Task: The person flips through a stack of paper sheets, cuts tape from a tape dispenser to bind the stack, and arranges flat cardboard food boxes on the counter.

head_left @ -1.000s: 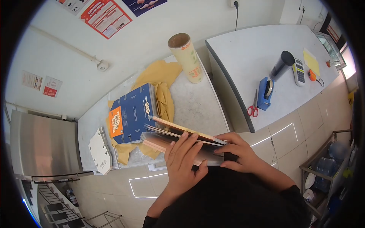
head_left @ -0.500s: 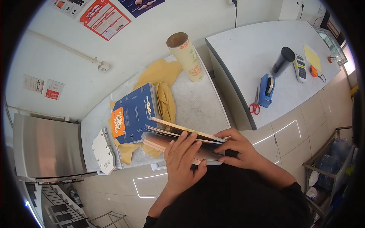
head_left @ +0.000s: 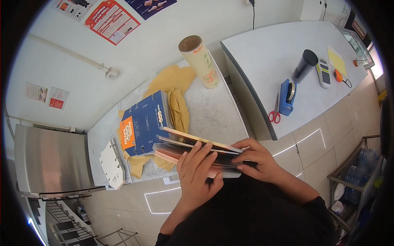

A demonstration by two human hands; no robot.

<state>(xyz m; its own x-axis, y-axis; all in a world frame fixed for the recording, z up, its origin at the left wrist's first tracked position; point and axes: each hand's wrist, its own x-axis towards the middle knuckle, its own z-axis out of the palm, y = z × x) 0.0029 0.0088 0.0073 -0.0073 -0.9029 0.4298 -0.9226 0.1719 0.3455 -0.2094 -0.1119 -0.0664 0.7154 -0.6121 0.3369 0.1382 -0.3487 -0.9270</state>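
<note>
A stack of thin, stiff printed sheets (head_left: pixel 167 152) with pale and dark edges is held before my chest, its layers fanned apart at the far end. My left hand (head_left: pixel 198 169) has its fingers laid across the front of the stack, the thumb bent near the lower edge. At the near end, my right hand (head_left: pixel 259 160) grips the sheets, with its fingertips in between layers. Just beyond lie flat blue and orange printed cartons (head_left: pixel 147 123), stacked on torn brown paper (head_left: pixel 179 108).
White flat cartons (head_left: pixel 111 166) lie at the left of the worktable (head_left: pixel 217 110). A large film roll (head_left: pixel 203 63) stands at its back. The right counter (head_left: pixel 258 53) bears red-handled scissors (head_left: pixel 275 115), a blue tape dispenser (head_left: pixel 287 98), a dark tumbler (head_left: pixel 305 65) and a calculator (head_left: pixel 324 74).
My right fingers have shifted slightly at the near end of the sheets, and the lower layers are parted a little differently. My left hand stays nearly still.
</note>
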